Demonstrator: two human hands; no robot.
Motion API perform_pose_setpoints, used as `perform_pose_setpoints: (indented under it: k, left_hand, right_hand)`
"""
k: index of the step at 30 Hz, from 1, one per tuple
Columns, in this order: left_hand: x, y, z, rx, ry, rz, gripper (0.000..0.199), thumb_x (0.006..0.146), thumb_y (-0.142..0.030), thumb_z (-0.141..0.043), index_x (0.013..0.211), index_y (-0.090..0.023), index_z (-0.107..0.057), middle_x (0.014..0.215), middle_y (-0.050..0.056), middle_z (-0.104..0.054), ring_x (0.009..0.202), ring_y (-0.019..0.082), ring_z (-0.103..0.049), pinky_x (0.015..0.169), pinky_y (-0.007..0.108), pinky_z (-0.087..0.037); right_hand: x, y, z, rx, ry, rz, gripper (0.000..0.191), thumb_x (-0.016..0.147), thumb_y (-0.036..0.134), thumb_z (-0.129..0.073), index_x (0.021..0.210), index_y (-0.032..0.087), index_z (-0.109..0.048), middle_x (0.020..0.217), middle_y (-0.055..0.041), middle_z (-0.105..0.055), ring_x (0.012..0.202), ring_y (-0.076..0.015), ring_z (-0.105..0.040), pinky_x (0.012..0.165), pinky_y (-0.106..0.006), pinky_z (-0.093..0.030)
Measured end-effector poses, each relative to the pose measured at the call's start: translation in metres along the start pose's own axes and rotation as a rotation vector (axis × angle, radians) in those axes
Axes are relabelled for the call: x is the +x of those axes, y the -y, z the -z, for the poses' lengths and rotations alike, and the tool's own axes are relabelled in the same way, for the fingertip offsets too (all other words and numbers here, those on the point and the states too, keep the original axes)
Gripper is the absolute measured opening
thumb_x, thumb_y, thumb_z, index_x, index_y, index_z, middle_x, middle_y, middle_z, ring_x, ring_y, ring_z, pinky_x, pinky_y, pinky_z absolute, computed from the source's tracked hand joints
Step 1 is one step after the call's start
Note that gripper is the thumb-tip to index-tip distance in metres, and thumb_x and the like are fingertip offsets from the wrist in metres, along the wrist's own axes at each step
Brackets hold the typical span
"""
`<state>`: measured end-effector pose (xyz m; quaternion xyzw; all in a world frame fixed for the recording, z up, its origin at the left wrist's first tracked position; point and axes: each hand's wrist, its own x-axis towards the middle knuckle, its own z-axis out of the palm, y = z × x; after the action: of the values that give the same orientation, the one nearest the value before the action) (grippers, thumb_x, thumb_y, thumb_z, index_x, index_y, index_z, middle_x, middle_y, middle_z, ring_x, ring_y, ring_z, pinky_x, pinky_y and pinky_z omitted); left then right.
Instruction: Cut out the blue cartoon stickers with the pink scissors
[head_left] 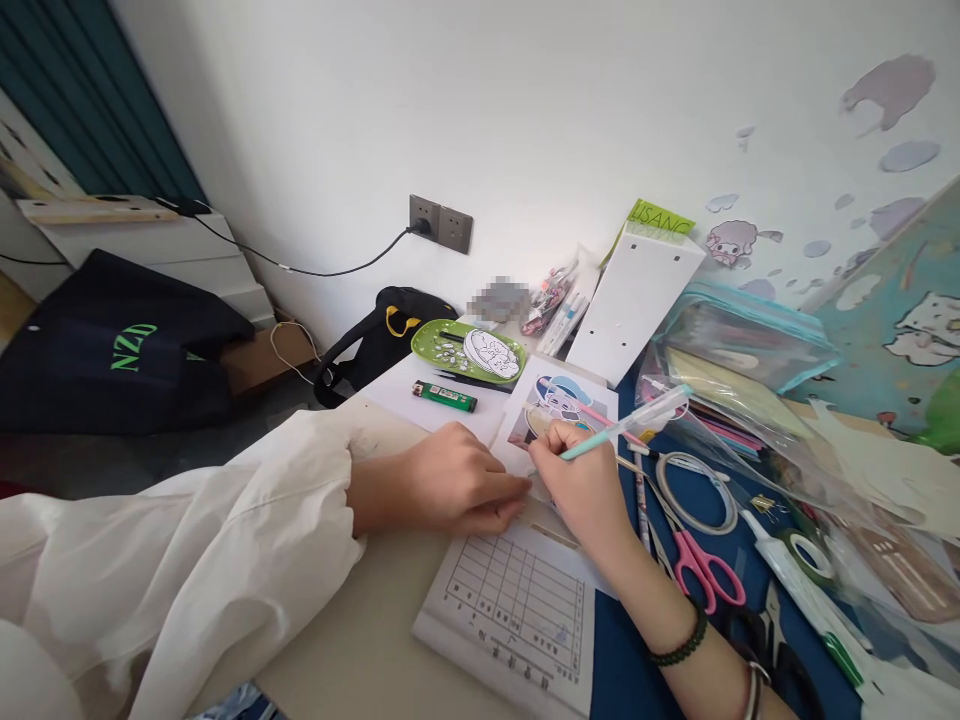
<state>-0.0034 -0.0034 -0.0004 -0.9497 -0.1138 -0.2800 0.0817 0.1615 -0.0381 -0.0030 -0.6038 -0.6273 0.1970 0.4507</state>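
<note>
My right hand (576, 475) is closed around a mint-green pen (600, 436), its tip low over the white paper (517, 400). On that paper is a cartoon picture (562, 400), partly covered by my right hand and a pink stick. My left hand (457, 480) rests on the paper's near edge, its fingers together and pointing toward the pen tip; whether anything is under them is hidden. Below both hands lies a booklet with a printed grid (517, 610). A green lighter (444, 396) lies left of the picture.
Behind the lighter is a green tray (469, 350) with a cut-out drawing. Pink scissors (705, 570), a coiled white cable (697, 490), black-handled scissors and plastic bags crowd the right side. A white box (634, 300) stands against the wall.
</note>
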Motion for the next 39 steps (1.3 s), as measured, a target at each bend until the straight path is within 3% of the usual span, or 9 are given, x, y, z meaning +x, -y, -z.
perform_pose_setpoints:
  k: [4,11,26,39]
  left_hand:
    - [0.0003,0.0011,-0.0002,-0.062,0.041,-0.082,0.022,0.089,-0.021,-0.044,0.083,-0.019,-0.066,0.05,-0.004,-0.061,0.041,0.008,-0.051,0.042,0.023,-0.033]
    - [0.0018,0.0003,0.0012,-0.081,0.032,-0.079,0.019,0.086,-0.018,-0.048,0.085,-0.017,-0.067,0.05,-0.003,-0.061,0.041,0.009,-0.051,0.041,0.024,-0.033]
    - [0.0,0.0017,0.0007,-0.09,0.034,-0.08,0.021,0.086,-0.019,-0.047,0.085,-0.017,-0.069,0.049,-0.003,-0.06,0.041,0.01,-0.051,0.041,0.024,-0.034]
    - [-0.0001,0.0021,-0.001,-0.111,0.049,-0.057,0.02,0.087,-0.02,-0.047,0.086,-0.018,-0.067,0.051,-0.002,-0.062,0.042,0.009,-0.052,0.042,0.024,-0.032]
  right_hand:
    - [-0.0003,0.0008,0.0006,-0.031,-0.007,0.015,0.046,0.079,0.013,-0.065,0.047,0.019,-0.032,0.045,0.0116,-0.029,0.044,-0.0078,-0.036,0.048,-0.021,-0.033]
    - [-0.0005,0.0004,0.001,-0.064,-0.01,0.017,0.047,0.079,0.015,-0.065,0.047,0.019,-0.03,0.045,0.0117,-0.026,0.043,-0.0076,-0.033,0.045,-0.021,-0.029]
    - [-0.0006,-0.0022,-0.0004,-0.064,-0.015,0.033,0.044,0.08,0.019,-0.065,0.047,0.018,-0.036,0.044,0.0118,-0.031,0.041,-0.0069,-0.035,0.044,-0.02,-0.032]
    - [-0.0001,-0.0012,0.0013,0.093,-0.011,-0.057,0.044,0.078,0.012,-0.067,0.046,0.017,-0.037,0.044,0.0121,-0.033,0.041,-0.0068,-0.037,0.048,-0.021,-0.037]
